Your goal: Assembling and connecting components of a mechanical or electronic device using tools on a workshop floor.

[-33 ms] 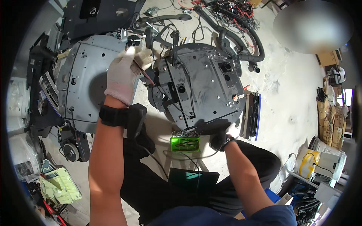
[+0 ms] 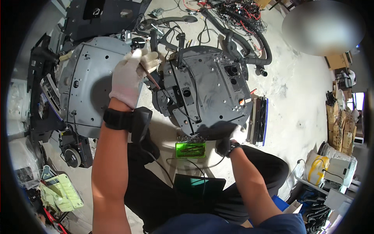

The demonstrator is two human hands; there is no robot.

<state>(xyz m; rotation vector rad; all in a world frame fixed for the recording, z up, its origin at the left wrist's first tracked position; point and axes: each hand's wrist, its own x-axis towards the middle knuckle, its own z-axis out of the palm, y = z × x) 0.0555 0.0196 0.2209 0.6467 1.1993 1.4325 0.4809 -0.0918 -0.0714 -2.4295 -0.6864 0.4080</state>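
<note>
My left hand (image 2: pixel 127 76), in a pale work glove, reaches between two round dark grey metal bases. Its fingers are closed round a thin reddish-brown rod (image 2: pixel 150 76) that slants toward the right base (image 2: pixel 212 89); what kind of tool this is does not show. The left base (image 2: pixel 103 58) lies under and beside that hand, a shadow across it. At the near right rim of the right base is my right hand (image 2: pixel 238 134), also gloved; its fingers are mostly hidden. Black devices are strapped to both wrists. A black cable runs over the right base's plate.
A green tray (image 2: pixel 190 155) of small metal parts stands between my legs, with a dark flat panel (image 2: pixel 199 185) nearer me. Corrugated black hose (image 2: pixel 257 43) and tangled wires (image 2: pixel 241 15) lie beyond. Dark strips (image 2: pixel 258 121) stand at the right, a wheeled unit (image 2: pixel 73 156) at the left.
My right hand has shifted very slightly along the near rim. The left hand keeps its hold on the thin rod, almost still.
</note>
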